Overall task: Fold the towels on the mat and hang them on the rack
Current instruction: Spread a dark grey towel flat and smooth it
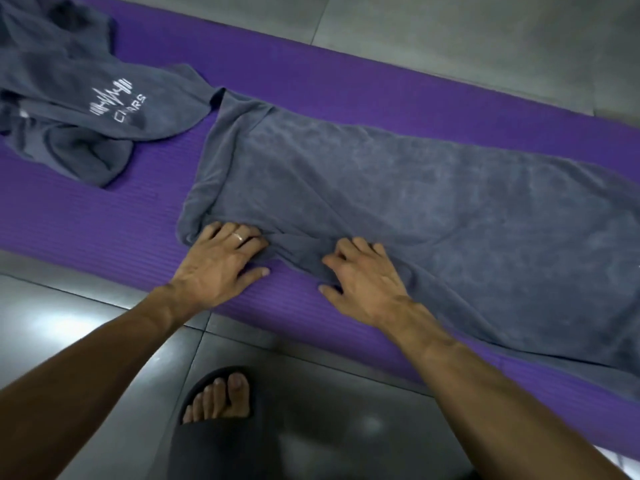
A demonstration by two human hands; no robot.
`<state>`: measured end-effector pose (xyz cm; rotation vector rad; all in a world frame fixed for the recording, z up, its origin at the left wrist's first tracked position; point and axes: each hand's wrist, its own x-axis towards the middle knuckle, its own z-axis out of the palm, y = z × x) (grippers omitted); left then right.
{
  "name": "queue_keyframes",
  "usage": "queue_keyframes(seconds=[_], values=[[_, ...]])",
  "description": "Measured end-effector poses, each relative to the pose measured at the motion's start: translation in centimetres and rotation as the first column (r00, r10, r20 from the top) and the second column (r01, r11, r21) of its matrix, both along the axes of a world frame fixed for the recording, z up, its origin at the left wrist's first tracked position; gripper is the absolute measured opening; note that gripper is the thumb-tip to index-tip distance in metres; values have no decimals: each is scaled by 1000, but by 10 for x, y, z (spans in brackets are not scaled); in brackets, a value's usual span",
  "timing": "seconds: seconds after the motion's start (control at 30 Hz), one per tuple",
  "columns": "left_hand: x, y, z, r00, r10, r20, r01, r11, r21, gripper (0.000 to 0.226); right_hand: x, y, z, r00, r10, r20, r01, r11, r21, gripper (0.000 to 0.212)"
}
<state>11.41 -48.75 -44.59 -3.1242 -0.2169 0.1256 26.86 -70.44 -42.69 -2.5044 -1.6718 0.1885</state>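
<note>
**A:** From the head camera, where is the spread towel (398,202) relative to the hands?

**B:** It lies flat along the purple mat (86,216), stretching away beyond both hands and far off to the right of the right hand (363,282). Its near edge runs under the fingers of both.

**A:** What is the left hand (221,261) doing?

**B:** It rests palm down at the towel's near left corner. The fingers lie fairly straight on the cloth, pressing it (a ring (238,237) shows on one of them), and the thumb points right along the bare mat just below the hem. It grasps nothing; the hand is flat and released.

**A:** And the right hand?

**B:** Just to the right of the left one, close but apart. Its fingers are bent and dig into a bunched ridge of the towel's near edge, with the thumb on the mat side, so it grips the fabric there. A fold of cloth rises between the two hands.

**A:** Anything else on the mat?

**B:** A crumpled towel (79,98) of the same grey, with a white printed logo, sits beyond and to the left of the left hand, well apart from it. One of its corners nearly meets the spread towel's far left corner.

**A:** And nearer than the hands?

**B:** Grey floor tiles (69,323), and a foot in a dark slipper (218,420) below the left hand.
</note>
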Motion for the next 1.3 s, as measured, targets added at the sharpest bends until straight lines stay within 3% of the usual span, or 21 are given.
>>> queue_keyframes(seconds=[0.1, 0.17, 0.2, 0.27, 0.3, 0.33, 0.4, 0.43, 0.5, 0.53, 0.57, 0.67, 0.7, 0.8, 0.83, 0.87, 0.97, 1.1, 1.2, 1.27, 1.3], values=[[10, 2, 6, 998, 62, -6, -62, 998, -2, 34, -6, 17, 3, 997, -64, 32, 66, 996, -56, 18], [9, 7, 12, 998, 61, 13, -60, 997, -52, 30, -11, 25, 11, 999, -8, -47, 2, 993, -115, 12], [2, 10, 17, 998, 53, 25, -50, 994, -95, 28, -13, 26, 15, 988, 17, -154, -43, 985, -166, 4], [-17, 14, 28, 998, 18, 62, -7, 983, -181, 25, -17, 28, 20, 882, -41, -470, -106, 954, -281, 9], [-29, 16, 31, 995, 1, 103, 18, 983, -184, 25, -20, 31, 21, 838, -58, -543, -121, 950, -288, 10], [-41, 17, 30, 988, 29, 154, -3, 986, -166, 28, -23, 35, 22, 832, -58, -552, -105, 960, -259, 9], [-58, 20, 29, 925, 292, 243, -254, 951, -175, 44, -23, 51, 16, 907, -45, -419, 11, 996, -84, 8], [-61, 22, 28, 845, 481, 235, -433, 872, -227, 52, -22, 62, 15, 927, -65, -369, 64, 998, -15, 11], [-62, 26, 23, 631, 772, 75, -720, 619, -314, 61, -19, 90, 13, 947, -62, -316, 79, 996, 40, 17], [-62, 28, 20, 551, 834, -26, -799, 519, -305, 61, -17, 106, 11, 957, -39, -289, 49, 998, 30, 19], [-61, 29, 20, 522, 848, -94, -831, 480, -282, 56, -15, 122, 8, 967, -10, -255, 16, 1000, 19, 21], [-62, 25, 22, 589, 805, -74, -755, 515, -405, 27, -9, 169, 3, 984, 106, -145, -106, 994, 6, 31], [-62, 25, 25, 582, 809, -84, -723, 469, -507, 19, -7, 184, 1, 982, 153, -109, -152, 988, 13, 33], [-70, 37, 35, 506, 838, -207, -585, 157, -796, 21, -4, 224, -3, 953, 304, 12, -304, 953, 0, 33], [-76, 42, 36, 492, 836, -244, -542, 74, -837, 24, -3, 234, -5, 938, 344, 46, -344, 939, -14, 31], [-84, 47, 36, 489, 830, -269, -540, 46, -840, 28, -2, 242, -8, 923, 378, 75, -377, 926, -23, 28], [-107, 52, 25, 474, 820, -320, -682, 112, -723, 37, 7, 249, -9, 874, 473, 116, -473, 881, -29, 18], [-114, 36, 17, 447, 846, -290, -783, 214, -584, 49, 33, 230, 16, 809, 587, 32, -587, 809, -11, 18], [-104, 21, 28, 378, 925, -17, -822, 327, -467, 52, 56, 217, 25, 844, 535, 17, -536, 843, 44, 19], [-84, 7, 34, 471, 856, 212, -751, 515, -413, 25, 70, 220, 19, 921, 389, -14, -389, 921, -18, 19], [-71, 0, 34, 549, 801, 239, -717, 598, -358, 19, 76, 222, 13, 938, 346, -10, -345, 935, -84, 20]])
